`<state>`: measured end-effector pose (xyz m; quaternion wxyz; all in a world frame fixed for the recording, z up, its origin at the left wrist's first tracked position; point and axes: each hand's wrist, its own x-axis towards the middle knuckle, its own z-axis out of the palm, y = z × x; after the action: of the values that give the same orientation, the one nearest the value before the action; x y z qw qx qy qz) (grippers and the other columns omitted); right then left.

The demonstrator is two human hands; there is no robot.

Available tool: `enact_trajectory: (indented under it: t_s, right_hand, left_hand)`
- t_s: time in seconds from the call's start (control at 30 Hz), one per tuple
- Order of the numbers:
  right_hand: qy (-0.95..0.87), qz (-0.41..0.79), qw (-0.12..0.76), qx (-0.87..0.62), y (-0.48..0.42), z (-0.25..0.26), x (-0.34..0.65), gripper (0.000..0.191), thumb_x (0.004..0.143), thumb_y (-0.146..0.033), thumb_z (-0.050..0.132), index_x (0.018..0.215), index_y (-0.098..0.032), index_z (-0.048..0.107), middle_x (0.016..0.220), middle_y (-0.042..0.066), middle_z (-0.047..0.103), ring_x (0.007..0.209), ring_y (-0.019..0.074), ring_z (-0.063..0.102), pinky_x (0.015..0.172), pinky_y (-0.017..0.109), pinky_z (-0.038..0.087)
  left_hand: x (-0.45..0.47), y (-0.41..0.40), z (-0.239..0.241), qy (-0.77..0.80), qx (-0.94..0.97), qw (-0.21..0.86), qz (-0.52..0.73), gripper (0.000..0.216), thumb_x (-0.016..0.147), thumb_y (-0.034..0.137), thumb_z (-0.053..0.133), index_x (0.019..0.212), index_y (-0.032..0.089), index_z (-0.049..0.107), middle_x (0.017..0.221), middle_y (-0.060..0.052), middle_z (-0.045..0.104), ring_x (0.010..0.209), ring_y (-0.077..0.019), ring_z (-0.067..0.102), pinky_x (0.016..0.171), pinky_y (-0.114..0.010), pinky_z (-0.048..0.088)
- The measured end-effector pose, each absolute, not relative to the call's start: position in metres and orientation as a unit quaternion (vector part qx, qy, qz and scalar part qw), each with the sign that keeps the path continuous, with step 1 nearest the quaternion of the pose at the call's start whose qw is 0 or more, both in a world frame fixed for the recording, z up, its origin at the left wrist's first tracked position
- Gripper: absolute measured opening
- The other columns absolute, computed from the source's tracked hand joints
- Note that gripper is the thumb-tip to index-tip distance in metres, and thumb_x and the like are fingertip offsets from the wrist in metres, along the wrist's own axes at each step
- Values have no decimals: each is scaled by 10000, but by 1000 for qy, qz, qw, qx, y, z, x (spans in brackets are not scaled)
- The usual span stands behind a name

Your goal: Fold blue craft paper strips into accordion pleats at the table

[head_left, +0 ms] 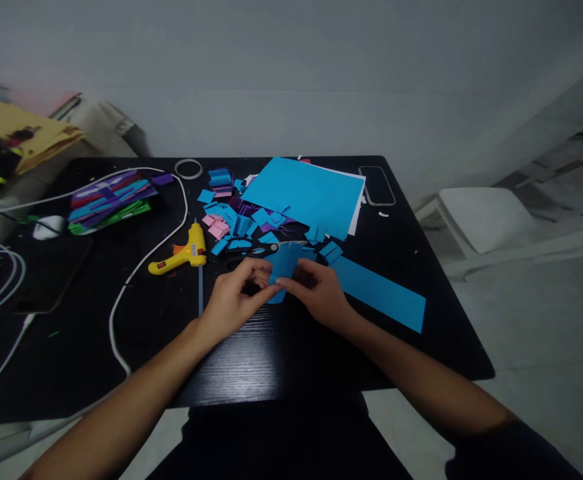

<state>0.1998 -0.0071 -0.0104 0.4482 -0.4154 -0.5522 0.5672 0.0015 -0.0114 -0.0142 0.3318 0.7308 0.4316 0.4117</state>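
A blue paper (285, 262) was in both hands, over the table (321, 363). The left hand (234, 293) and the right hand (320, 292) pinched it, thumb tips close together. Scissors (274, 247) lay just behind. A blue strip (384, 295) lay right, a yellow glue gun (195, 248) left. Farther back was a big blue sheet (306, 193).

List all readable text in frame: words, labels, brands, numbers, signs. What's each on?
None can be read.
Yellow glue gun: small pale label, too small and blurred to read.
Red switch on its handle: any marking is too small to tell.
Blue paper in the fingers: no print visible.
Phone at right: dark screen, no text visible.
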Motion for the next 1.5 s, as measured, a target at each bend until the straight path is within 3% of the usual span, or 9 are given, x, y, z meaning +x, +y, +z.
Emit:
enact_trajectory:
  t_s: [0.23, 0.4, 0.67, 0.9, 1.3, 1.5]
  right_hand:
    - [-537, 597, 434, -409, -5, -11, 200, 254, 813, -441, 808, 832, -196, 741, 813, 9, 758, 782, 187, 700, 768, 342, 573]
    - [-533, 572, 452, -429, -4, -10, 200, 274, 821, -464, 800, 787, -203, 722, 787, 9, 738, 754, 186, 684, 730, 336, 569]
    - [-477, 639, 450, -402, -4, -8, 202, 224, 804, -409, 828, 939, -235, 787, 983, 18, 796, 937, 217, 731, 934, 423, 573]
    - [-466, 660, 444, -386, -2, -9, 203, 232, 791, -400, 844, 965, -252, 800, 1009, 14, 806, 977, 222, 743, 997, 451, 555]
    - [-479, 654, 432, -396, -3, -10, 203, 259, 797, -437, 839, 946, -232, 787, 973, 22, 799, 923, 215, 742, 917, 409, 575]
    - [-531, 588, 458, -403, -4, -12, 202, 276, 814, -461, 815, 910, -208, 764, 892, 22, 774, 847, 206, 715, 819, 368, 588]
  left_hand:
    - [3, -9, -9, 444, 719, 358, 398, 263, 883, 350, 766, 1034, 207, 605, 804, 21, 688, 736, -132, 672, 707, -237, 548]
    - [3, -8, -8, 448, 754, 341, 337, 215, 950, 375, 673, 858, 180, 665, 728, 20, 632, 666, -119, 595, 610, -219, 461]
    - [6, -9, -5, 442, 758, 319, 359, 146, 953, 315, 660, 923, 183, 714, 733, 4, 647, 670, -133, 601, 632, -229, 473]
    - [6, -7, -7, 431, 753, 319, 381, 188, 959, 337, 669, 862, 182, 713, 724, 1, 660, 657, -132, 602, 617, -238, 459]
    - [2, -7, -10, 405, 773, 308, 378, 134, 958, 305, 685, 895, 194, 724, 789, -15, 690, 699, -140, 625, 653, -253, 480]
    - [0, -6, -5, 399, 774, 308, 383, 92, 951, 266, 683, 935, 181, 717, 918, -44, 732, 848, -166, 690, 785, -276, 529]
